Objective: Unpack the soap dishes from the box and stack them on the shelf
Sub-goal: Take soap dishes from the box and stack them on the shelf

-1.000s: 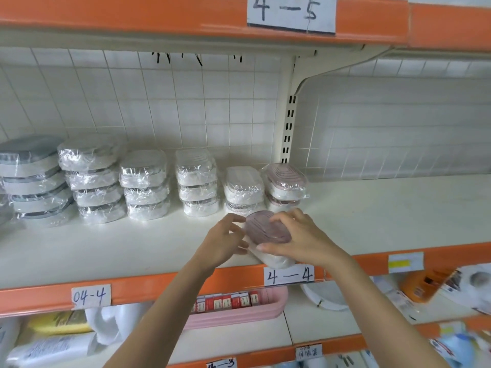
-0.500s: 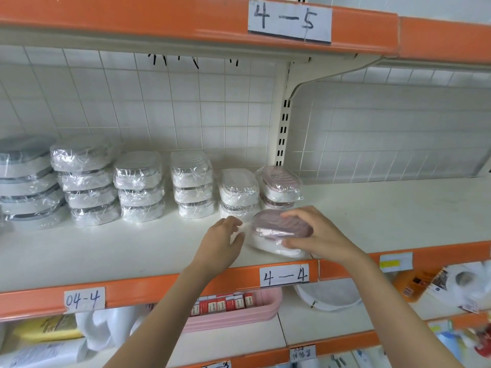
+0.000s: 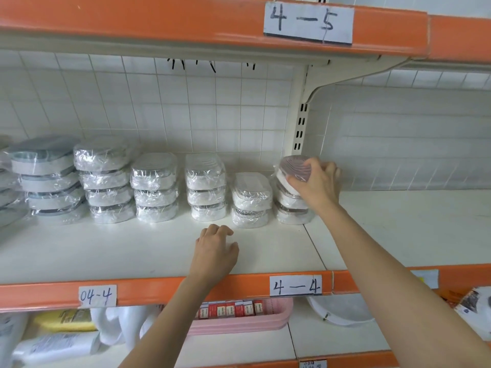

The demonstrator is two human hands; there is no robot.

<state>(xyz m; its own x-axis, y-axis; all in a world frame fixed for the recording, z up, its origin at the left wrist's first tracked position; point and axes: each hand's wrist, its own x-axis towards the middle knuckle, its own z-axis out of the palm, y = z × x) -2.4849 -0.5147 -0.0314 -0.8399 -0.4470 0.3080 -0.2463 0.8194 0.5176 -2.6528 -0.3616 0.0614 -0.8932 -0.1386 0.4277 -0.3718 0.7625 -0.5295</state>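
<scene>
Right hand grip curled round pink-lidded soap dish, setting atop third stack. Left hand relaxed, empty, on shelf before stack. Six stacks up; box unseen, remainder unknown.

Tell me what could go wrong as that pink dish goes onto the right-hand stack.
1. The pink dish sits tilted in the right hand; released like that, it may slide off the stack.
2. The dishes are in slick plastic wrap, so a nudge could shift the two beneath.
3. The two-high stack stands close by on the left and could be knocked. The left hand rests on the shelf, steadying nothing.
</scene>
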